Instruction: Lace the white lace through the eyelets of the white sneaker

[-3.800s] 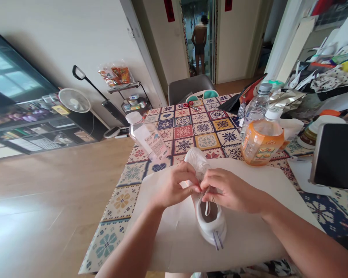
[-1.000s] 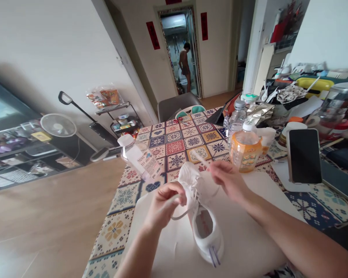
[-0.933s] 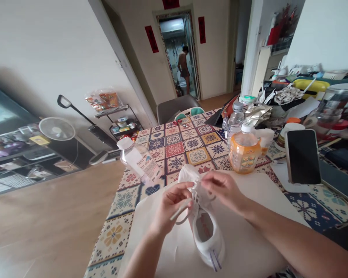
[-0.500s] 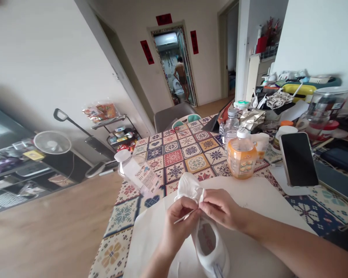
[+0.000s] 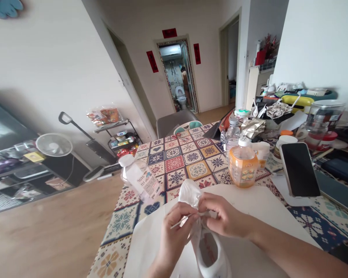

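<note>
A white shoe (image 5: 222, 256) lies on a white mat, its heel toward me and its toe pointing away. Its opening shows a greyish insole with reddish print. My left hand (image 5: 176, 227) is closed in a pinch on a white shoelace (image 5: 176, 224), whose end sticks out past the fingers. My right hand (image 5: 224, 216) is closed too, fingertips pinched together over the front of the shoe opening, against the left fingertips. What the right fingers grip is hidden, though white material shows around them.
The white mat (image 5: 263, 216) covers the near table. A clear plastic jar (image 5: 140, 179) lies tilted at left. An orange-labelled jar (image 5: 243, 168), a clear bottle (image 5: 232, 133) and a propped phone (image 5: 300, 170) stand at right, with clutter behind. A person (image 5: 185, 87) stands in the far doorway.
My view has tilted up slightly, so the scene sits lower. My right fingers have curled in closer against the left fingertips. The person in the doorway has shifted and straightened.
</note>
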The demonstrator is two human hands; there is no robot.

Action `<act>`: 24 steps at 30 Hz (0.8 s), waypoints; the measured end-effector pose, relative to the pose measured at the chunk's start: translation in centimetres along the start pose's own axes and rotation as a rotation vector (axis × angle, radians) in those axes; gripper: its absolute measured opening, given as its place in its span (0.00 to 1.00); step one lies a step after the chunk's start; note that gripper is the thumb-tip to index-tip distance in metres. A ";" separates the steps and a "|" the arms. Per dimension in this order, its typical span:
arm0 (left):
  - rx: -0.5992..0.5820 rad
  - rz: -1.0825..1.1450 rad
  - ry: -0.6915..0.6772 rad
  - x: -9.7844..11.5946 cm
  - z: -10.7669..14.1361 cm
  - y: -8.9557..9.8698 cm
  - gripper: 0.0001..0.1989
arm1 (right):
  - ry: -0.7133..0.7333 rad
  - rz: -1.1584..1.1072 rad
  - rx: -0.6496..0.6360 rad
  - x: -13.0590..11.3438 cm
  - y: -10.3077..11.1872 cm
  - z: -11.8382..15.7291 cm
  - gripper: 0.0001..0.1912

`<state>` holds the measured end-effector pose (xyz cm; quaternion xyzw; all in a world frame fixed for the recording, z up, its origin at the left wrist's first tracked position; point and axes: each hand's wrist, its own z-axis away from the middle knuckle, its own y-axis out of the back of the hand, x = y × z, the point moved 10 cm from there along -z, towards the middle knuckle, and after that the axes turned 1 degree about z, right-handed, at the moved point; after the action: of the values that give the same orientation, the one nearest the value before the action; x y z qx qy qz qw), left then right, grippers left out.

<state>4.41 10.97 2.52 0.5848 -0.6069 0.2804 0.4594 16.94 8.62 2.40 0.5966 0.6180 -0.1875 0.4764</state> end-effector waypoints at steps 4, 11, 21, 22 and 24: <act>-0.011 0.111 0.206 -2.2 0.4 -0.3 0.11 | 0.032 0.117 0.096 0.4 0.5 0.1 0.06; 0.016 0.306 0.445 -4.7 1.2 -0.9 0.19 | 0.466 0.491 0.145 -3.6 -0.3 1.4 0.04; 0.140 0.822 0.420 -4.5 0.0 -0.4 0.18 | -0.068 -0.752 0.253 1.8 2.1 -0.4 0.19; 0.155 0.914 0.399 -4.5 -0.2 0.0 0.18 | -0.095 -0.880 0.264 2.3 2.2 -0.6 0.20; 0.104 1.025 0.379 -4.4 -0.6 0.4 0.16 | -0.126 -1.065 0.234 2.8 2.3 -0.9 0.23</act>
<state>3.69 13.56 -0.99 0.1753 -0.7059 0.5985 0.3356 19.18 11.43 1.35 0.2381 0.7798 -0.5055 0.2822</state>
